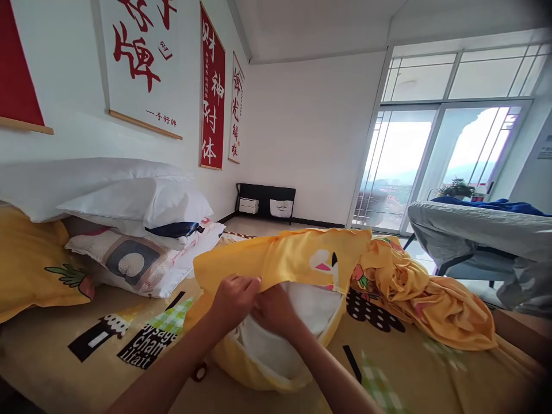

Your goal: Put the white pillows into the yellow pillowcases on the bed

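A yellow pillowcase (267, 253) with a printed animal face lies in front of me, its mouth gaping toward me. Inside it shows a white pillow (317, 310). My left hand (236, 299) is closed on the pillowcase's upper edge, thumb and fingers pinching the fabric. Just right of it, my right hand (276, 310) reaches into the opening, under that edge and against the white pillow. Its fingers look curled, but the fabric and the hand itself hide what they grip.
Several white pillows (129, 195) are stacked at the left beside a yellow cushion (38, 259). Crumpled yellow bedding (431, 299) lies at the right on the brown printed bedspread (172, 391). Beyond stand a plastic-covered table (483, 224) and a low black shelf (265, 192).
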The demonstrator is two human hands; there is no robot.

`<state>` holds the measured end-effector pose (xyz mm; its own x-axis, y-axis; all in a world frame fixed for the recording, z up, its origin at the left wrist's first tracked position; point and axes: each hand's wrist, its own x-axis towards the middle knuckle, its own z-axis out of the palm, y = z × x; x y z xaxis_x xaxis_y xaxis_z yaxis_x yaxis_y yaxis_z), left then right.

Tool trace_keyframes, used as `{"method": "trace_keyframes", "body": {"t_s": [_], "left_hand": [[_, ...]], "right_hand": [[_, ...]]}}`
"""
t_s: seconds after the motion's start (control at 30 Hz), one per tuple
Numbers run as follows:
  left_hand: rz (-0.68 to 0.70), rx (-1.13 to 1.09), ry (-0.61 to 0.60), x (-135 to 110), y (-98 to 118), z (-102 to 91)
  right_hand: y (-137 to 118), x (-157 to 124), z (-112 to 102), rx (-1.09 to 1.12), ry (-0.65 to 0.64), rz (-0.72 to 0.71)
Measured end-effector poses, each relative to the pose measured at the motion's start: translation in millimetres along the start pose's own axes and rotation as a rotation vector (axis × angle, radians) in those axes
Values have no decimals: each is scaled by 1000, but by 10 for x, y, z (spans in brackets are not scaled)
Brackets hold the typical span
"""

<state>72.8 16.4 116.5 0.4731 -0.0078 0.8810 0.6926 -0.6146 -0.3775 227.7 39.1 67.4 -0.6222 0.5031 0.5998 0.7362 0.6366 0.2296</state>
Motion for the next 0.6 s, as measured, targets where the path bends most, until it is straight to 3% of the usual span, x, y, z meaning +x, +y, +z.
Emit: {"method": "trace_keyframes", "body": {"t_s": [0.1,0.17,0.23,0.3,0.37,0.43,0.6], "left_hand": [[28,56,-92,-132,-157,123],[20,51,-127,-196,-202,178],[-12,25,-129,-217,-206,206],[-32,-7,-118,-194,-182,213],[-27,-40,-101,-144,-140,200],[-8,-76,-62,-84,-87,161],[107,-139,28,24,49,-31]], "right_hand": [[73,-388,-169,-73,4,-128],[321,-680,-276,-158,62,-123],[693,-949,-355,-214,186,59],[1068,-1147,-401,-235,261,415],[1327,-1235,-406,-240,244,716],[1422,-1207,-370,-259,141,843],[1367,-892,-278,-393,-94,1003]]}}
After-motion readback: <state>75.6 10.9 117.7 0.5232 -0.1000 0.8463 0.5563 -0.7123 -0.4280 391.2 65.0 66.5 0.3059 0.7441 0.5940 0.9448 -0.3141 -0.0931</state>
